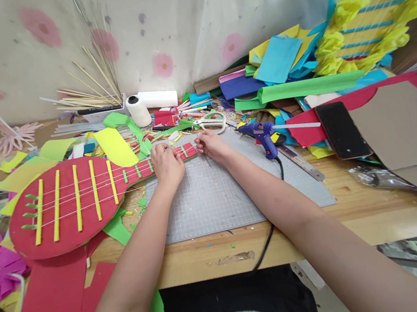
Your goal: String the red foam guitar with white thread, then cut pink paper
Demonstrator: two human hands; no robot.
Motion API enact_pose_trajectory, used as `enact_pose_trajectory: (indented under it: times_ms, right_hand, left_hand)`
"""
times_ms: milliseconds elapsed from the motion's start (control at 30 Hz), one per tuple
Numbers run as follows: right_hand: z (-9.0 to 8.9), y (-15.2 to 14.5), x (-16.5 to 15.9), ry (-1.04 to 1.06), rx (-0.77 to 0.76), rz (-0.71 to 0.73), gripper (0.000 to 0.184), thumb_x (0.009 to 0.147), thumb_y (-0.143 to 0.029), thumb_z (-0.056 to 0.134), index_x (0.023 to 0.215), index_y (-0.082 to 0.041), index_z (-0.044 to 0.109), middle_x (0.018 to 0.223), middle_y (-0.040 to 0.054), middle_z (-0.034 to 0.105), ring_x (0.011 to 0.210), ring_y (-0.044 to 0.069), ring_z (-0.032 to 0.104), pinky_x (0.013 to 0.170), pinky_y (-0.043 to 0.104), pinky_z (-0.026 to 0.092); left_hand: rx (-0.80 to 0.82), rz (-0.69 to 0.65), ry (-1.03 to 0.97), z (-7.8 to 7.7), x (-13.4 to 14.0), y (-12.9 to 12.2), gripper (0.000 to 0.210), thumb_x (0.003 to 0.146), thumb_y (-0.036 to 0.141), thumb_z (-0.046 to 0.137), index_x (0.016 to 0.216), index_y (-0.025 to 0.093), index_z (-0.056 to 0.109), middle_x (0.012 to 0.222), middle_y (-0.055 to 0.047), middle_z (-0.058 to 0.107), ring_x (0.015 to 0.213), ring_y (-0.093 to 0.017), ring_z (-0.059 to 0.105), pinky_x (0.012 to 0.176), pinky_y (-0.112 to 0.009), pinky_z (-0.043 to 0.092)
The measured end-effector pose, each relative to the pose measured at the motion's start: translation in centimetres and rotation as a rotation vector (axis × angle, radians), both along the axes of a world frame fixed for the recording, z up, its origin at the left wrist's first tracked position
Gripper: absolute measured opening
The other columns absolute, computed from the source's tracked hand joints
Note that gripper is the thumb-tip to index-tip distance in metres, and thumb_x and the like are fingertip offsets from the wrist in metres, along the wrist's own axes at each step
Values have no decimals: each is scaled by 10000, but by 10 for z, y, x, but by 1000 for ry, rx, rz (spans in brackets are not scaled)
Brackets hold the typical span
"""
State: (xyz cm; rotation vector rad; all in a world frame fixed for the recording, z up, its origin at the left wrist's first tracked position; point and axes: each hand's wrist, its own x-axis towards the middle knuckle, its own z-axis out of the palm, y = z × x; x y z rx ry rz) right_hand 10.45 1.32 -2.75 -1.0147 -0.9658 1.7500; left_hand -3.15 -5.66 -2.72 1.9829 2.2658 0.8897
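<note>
The red paper guitar point(69, 220) lies at a slant on the wooden table point(194, 263), its round body to the left of both hands and its narrow neck point(132, 173) reaching over the gray cutting mat point(220, 207). The left hand point(168, 163) rests across the neck near its far end, fingers bent and close together over the red surface; the thumb's grip is hidden, so whether they clamp the neck cannot be told. One green bar point(184, 152) shows just to the right of these fingers, with others to their left. The right hand point(211, 144) is just beyond the neck's tip, its thumb and forefinger drawn together; what they pinch, if anything, is too small to tell. White strings point(78, 183) run along the body over yellow strips point(77, 198) toward the left hand, and a loose white strand passes below the neck's end toward the right hand. White-handled scissors point(214, 122) lie just behind the right hand, and a purple glue gun point(262, 134) lies to its right.
</note>
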Motion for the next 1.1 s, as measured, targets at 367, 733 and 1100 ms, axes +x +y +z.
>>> enact_pose_trajectory:
  times_ms: [367,733,1100]
  right_hand:
    - [-3,1,5,-50,55,47,170,776,-133,469,732,-217,328,562,-77,499,452,58,394,431,166,291]
    - [-6,-2,0,114,141,130,234,765,-237,578,740,-213,346,600,-62,507,584,93,539,486,187,353]
    - [-22,11,-12,-239,453,93,204,814,-225,512,778,-235,312,613,-71,339,519,85,340,475,203,254]
  left_hand:
    - [38,-36,39,0,-3,-2,104,757,201,529,708,197,620,967,-108,562,1095,-304,475,1070,-503,293]
    - [113,-72,45,-4,-5,1,68,748,254,625,689,219,628,965,-74,562,1104,-295,480,1137,-532,154]
    - [127,-120,-16,-6,3,10,172,678,76,552,570,199,499,898,-74,563,996,-257,490,919,-422,418]
